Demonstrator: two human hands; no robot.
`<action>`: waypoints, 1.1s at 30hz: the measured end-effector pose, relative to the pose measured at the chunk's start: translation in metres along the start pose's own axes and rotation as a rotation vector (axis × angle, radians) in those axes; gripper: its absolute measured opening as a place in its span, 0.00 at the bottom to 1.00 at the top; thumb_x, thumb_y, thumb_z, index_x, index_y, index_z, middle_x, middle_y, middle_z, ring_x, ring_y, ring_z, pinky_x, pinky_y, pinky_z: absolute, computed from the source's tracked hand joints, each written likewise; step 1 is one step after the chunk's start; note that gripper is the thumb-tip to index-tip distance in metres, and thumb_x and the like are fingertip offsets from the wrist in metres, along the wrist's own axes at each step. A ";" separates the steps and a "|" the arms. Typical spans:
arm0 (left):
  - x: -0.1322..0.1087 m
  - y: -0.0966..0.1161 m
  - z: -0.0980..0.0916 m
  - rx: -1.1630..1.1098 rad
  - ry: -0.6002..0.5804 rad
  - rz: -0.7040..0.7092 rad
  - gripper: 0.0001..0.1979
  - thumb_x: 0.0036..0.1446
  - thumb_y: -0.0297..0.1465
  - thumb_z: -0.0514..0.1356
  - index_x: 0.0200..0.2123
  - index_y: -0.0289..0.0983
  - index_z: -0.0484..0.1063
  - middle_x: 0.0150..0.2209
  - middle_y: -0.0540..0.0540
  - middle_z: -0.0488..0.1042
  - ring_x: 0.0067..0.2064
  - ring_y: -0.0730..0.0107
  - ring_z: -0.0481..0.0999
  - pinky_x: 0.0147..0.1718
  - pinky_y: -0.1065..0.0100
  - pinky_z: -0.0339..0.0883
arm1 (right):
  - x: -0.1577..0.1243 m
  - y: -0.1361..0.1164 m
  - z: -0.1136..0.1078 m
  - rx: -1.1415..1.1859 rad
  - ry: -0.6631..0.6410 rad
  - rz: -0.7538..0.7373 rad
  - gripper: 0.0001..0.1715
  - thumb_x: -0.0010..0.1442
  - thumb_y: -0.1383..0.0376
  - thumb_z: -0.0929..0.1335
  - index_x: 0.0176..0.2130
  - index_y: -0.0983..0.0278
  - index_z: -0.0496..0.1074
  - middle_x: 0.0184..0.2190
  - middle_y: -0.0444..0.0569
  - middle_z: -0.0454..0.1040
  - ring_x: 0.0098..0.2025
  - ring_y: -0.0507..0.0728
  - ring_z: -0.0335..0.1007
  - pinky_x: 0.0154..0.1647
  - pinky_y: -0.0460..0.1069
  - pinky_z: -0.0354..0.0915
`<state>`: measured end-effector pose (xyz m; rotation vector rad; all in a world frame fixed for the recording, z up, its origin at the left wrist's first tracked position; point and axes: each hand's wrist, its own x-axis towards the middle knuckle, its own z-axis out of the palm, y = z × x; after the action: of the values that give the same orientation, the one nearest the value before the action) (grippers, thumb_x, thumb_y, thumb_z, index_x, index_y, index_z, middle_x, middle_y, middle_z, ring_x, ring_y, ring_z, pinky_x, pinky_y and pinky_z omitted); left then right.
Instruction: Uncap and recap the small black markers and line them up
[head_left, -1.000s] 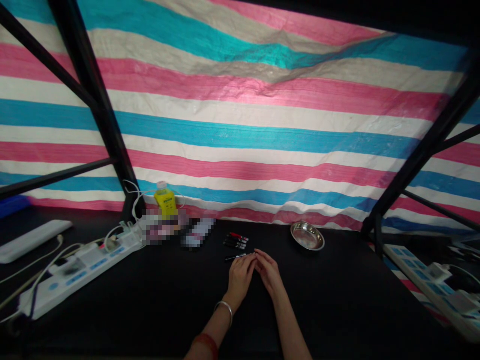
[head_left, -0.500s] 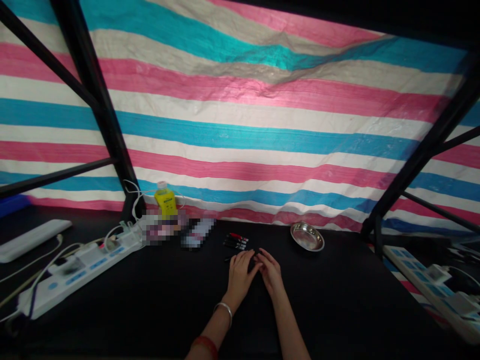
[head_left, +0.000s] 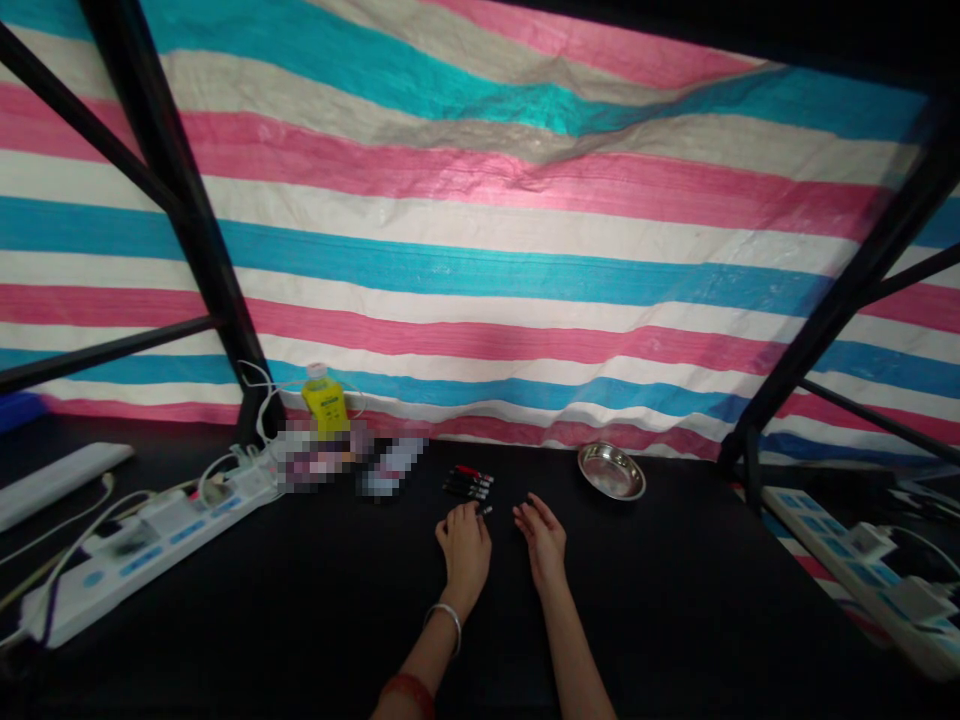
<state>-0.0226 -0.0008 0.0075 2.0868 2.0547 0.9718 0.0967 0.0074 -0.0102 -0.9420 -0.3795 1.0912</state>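
Note:
My left hand (head_left: 465,545), with a silver bangle on its wrist, lies on the black table (head_left: 315,620). Its fingers are curled over a black pen (head_left: 486,511), and only the pen's tip shows past the knuckles. A short way to the right, my right hand (head_left: 541,535) rests palm down with its fingers stretched out and holds nothing. Just beyond both hands lies a small group of pens (head_left: 469,480), black and red.
A steel bowl (head_left: 611,471) sits at the back right by the striped tarp (head_left: 480,260). A yellow bottle (head_left: 324,400) stands at the back left. White power strips with cables lie at the left (head_left: 150,530) and right (head_left: 862,570). Black frame posts (head_left: 195,260) rise on both sides.
The hands were together over the pen; now they are apart. My left hand has curled over the pen and drawn left, while my right hand has let go.

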 end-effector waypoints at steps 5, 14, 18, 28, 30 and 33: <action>0.001 -0.001 0.003 -0.019 -0.095 0.152 0.11 0.59 0.28 0.49 0.41 0.37 0.70 0.39 0.45 0.71 0.42 0.63 0.68 0.43 0.61 0.57 | 0.001 0.004 0.000 -0.078 -0.003 -0.061 0.30 0.34 0.59 0.77 0.39 0.67 0.74 0.23 0.45 0.74 0.30 0.57 0.75 0.28 0.47 0.69; 0.001 0.004 -0.002 -0.193 -0.252 0.330 0.10 0.60 0.28 0.48 0.40 0.38 0.68 0.39 0.47 0.72 0.42 0.66 0.69 0.41 0.64 0.61 | 0.007 0.008 -0.003 -0.195 0.069 -0.230 0.30 0.36 0.55 0.75 0.39 0.68 0.74 0.23 0.44 0.72 0.28 0.55 0.73 0.27 0.47 0.68; 0.000 0.005 -0.002 -0.222 -0.267 0.361 0.10 0.60 0.27 0.47 0.40 0.38 0.67 0.39 0.47 0.73 0.41 0.66 0.71 0.41 0.64 0.62 | 0.006 0.007 -0.001 -0.235 0.027 -0.237 0.29 0.36 0.56 0.75 0.38 0.68 0.74 0.22 0.44 0.71 0.26 0.54 0.71 0.26 0.47 0.67; 0.000 0.002 0.001 -0.316 -0.172 0.319 0.11 0.60 0.28 0.46 0.41 0.38 0.66 0.39 0.46 0.73 0.41 0.66 0.72 0.41 0.62 0.65 | 0.001 0.000 0.002 -0.236 0.041 -0.252 0.30 0.37 0.56 0.74 0.40 0.68 0.75 0.23 0.44 0.70 0.27 0.54 0.70 0.26 0.47 0.67; 0.001 0.001 0.001 -0.328 -0.161 0.307 0.11 0.60 0.28 0.47 0.41 0.38 0.66 0.39 0.46 0.73 0.41 0.66 0.72 0.41 0.62 0.65 | -0.001 -0.001 0.003 -0.248 0.030 -0.265 0.29 0.38 0.56 0.74 0.40 0.68 0.75 0.24 0.44 0.71 0.26 0.53 0.70 0.27 0.47 0.67; 0.001 0.002 -0.001 -0.340 -0.182 0.310 0.10 0.60 0.29 0.47 0.41 0.38 0.66 0.39 0.46 0.73 0.41 0.66 0.72 0.41 0.62 0.65 | -0.003 -0.001 0.005 -0.251 0.028 -0.275 0.29 0.39 0.56 0.74 0.40 0.68 0.75 0.24 0.45 0.71 0.26 0.53 0.70 0.28 0.48 0.67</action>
<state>-0.0216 -0.0003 0.0091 2.2416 1.3943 1.0350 0.0925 0.0069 -0.0060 -1.0892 -0.6142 0.7896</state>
